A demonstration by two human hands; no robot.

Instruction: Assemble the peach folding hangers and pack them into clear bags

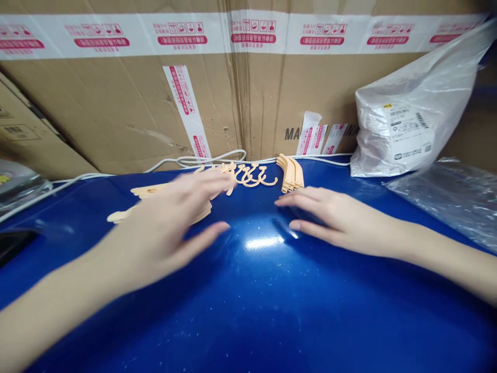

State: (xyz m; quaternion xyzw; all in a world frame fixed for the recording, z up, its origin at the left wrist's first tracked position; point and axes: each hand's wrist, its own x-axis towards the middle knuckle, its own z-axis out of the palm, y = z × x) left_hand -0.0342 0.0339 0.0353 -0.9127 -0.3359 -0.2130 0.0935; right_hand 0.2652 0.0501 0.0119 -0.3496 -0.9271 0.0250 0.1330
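Observation:
My left hand (pixel 174 217), a little blurred, is held over a pile of flat beige pieces (pixel 151 190) on the left, its thumb apart from its fingers. It hides most of that pile, and I see nothing in its grasp. Beyond its fingertips lie several beige plastic hooks (pixel 252 176), like those of clothes hangers. My right hand (pixel 326 215) has its fingers stretched to the left, thumb apart, and holds nothing that I can see. Just behind its fingers is a stack of curved beige bars (pixel 291 173); I cannot tell whether they touch.
A blue tabletop (pixel 264 311) lies below, with cardboard (pixel 128 103) standing along its back. White cable (pixel 186 161) runs along the rear edge. At right are a white plastic bag (pixel 411 119) with a label and clear plastic wrap (pixel 454 197). A dark object (pixel 15 244) sits at left.

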